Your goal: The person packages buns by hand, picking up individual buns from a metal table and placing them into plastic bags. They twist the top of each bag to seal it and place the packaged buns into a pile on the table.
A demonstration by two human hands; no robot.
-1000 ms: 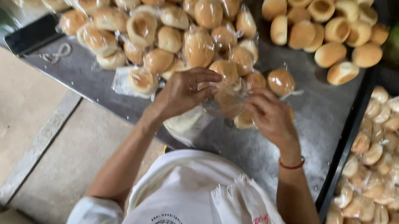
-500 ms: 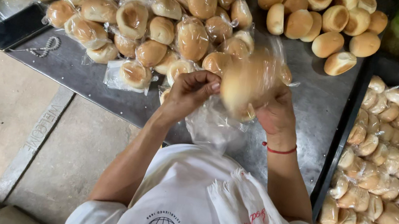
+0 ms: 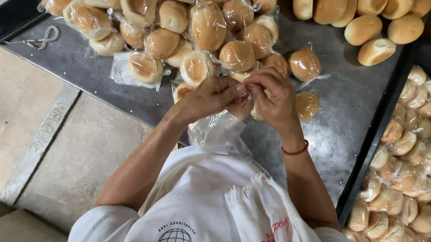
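Observation:
My left hand [image 3: 209, 97] and my right hand [image 3: 276, 97] are pressed together over the grey metal table [image 3: 342, 121], fingertips meeting. Both pinch the clear plastic of a bagged bun [image 3: 242, 110], which is almost wholly hidden under the fingers. A red band circles my right wrist. A loose bunch of clear plastic bags [image 3: 219, 133] hangs below the hands at the table's near edge. Two wrapped buns [image 3: 305, 65] lie just beyond and to the right of my right hand.
A big pile of bagged buns [image 3: 147, 6] covers the table's far left. Unwrapped buns [image 3: 359, 14] lie at the far right. A black tray [image 3: 386, 113] full of bagged buns stands on the right. A dark phone [image 3: 10, 16] and a bead chain [image 3: 40, 41] lie at the left.
Half a second ago the hands held the bagged bun up, blurred in motion. Now they have come down and closed together over it.

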